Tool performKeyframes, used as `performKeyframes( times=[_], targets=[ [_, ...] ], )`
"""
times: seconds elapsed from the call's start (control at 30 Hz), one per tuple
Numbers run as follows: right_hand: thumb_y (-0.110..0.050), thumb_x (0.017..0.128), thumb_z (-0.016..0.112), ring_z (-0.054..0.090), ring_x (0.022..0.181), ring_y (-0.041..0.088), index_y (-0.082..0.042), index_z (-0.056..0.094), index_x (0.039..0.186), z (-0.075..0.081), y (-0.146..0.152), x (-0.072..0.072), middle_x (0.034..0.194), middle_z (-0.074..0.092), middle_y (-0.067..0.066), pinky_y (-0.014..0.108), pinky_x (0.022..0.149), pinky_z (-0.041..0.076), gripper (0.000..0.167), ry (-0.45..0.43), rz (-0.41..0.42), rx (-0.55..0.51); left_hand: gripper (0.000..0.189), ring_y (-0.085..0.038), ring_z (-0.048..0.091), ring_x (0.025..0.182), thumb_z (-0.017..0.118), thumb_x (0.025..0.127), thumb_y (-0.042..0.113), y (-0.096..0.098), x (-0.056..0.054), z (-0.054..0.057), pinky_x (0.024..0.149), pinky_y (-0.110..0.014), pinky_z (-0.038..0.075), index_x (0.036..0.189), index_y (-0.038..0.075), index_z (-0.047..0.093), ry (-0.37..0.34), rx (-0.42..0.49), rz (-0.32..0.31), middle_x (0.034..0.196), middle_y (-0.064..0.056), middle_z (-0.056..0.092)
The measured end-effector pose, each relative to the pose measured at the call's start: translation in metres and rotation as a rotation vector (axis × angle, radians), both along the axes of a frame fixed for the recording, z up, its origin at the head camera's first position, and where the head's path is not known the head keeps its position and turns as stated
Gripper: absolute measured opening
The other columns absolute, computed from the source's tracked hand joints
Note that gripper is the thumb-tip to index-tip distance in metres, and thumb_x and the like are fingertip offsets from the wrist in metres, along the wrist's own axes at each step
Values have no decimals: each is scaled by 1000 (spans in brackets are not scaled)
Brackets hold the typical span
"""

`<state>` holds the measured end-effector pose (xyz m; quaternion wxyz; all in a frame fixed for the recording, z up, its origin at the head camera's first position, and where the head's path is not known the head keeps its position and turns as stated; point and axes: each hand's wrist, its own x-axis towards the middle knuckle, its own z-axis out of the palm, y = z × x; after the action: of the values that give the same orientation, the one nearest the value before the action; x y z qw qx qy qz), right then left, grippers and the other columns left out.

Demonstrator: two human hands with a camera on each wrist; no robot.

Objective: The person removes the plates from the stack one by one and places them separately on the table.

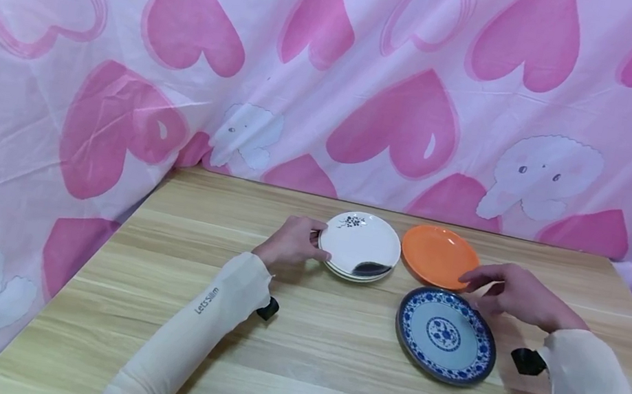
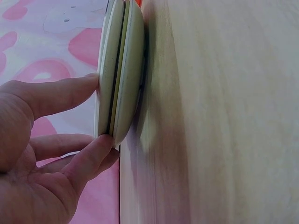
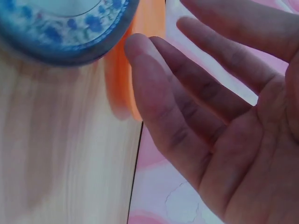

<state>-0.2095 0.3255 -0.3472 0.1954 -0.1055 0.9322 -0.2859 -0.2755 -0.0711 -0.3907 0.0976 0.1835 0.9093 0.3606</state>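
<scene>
In the head view, a stack of white plates (image 1: pixel 355 242) sits at the back middle of the table; the top plate has a dark flower print and a dark patch at its rim. My left hand (image 1: pixel 294 241) grips the stack's left edge, thumb and fingertips on the rims, as the left wrist view shows from the side on the stacked plates (image 2: pixel 122 79). My right hand (image 1: pixel 516 294) hovers at the right edge of an orange plate (image 1: pixel 438 254), fingers loosely bent and apart, holding nothing. Its fingertips are also close to a blue-patterned plate (image 1: pixel 445 336) in front.
All the plates lie on a wood-grain table (image 1: pixel 286 373). A pink curtain with hearts (image 1: pixel 398 120) hangs behind the table and along its left side. A dark wrist camera (image 1: pixel 528 361) sits below my right wrist, another camera (image 1: pixel 269 308) below the left.
</scene>
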Motion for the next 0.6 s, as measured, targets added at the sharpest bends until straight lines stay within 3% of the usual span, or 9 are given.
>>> performKeyframes(
  times=[0.23, 0.43, 0.6],
  targets=[
    [-18, 90, 74, 64, 94, 19, -4, 62, 132, 2, -16, -11, 118, 68, 15, 30, 76, 61, 46, 43, 23, -12, 41, -13, 47, 83, 84, 81, 20, 0, 1, -1, 70, -23, 38, 119, 8, 71, -5, 13, 11, 82, -1, 55],
    [-20, 93, 69, 63, 94, 20, -4, 61, 132, 5, -33, -22, 116, 68, 13, 32, 78, 61, 43, 26, 22, -66, 44, -13, 49, 85, 83, 82, 20, 1, 1, -2, 71, -23, 39, 122, 8, 69, -27, 18, 25, 87, -1, 58],
    [-25, 96, 66, 67, 92, 20, -6, 60, 133, 8, -52, -31, 121, 65, 15, 32, 79, 61, 42, 39, -25, -97, 52, -13, 51, 91, 83, 83, 21, 0, 0, 0, 79, -24, 44, 130, 5, 66, -18, -10, 27, 104, -5, 68]
  ],
)
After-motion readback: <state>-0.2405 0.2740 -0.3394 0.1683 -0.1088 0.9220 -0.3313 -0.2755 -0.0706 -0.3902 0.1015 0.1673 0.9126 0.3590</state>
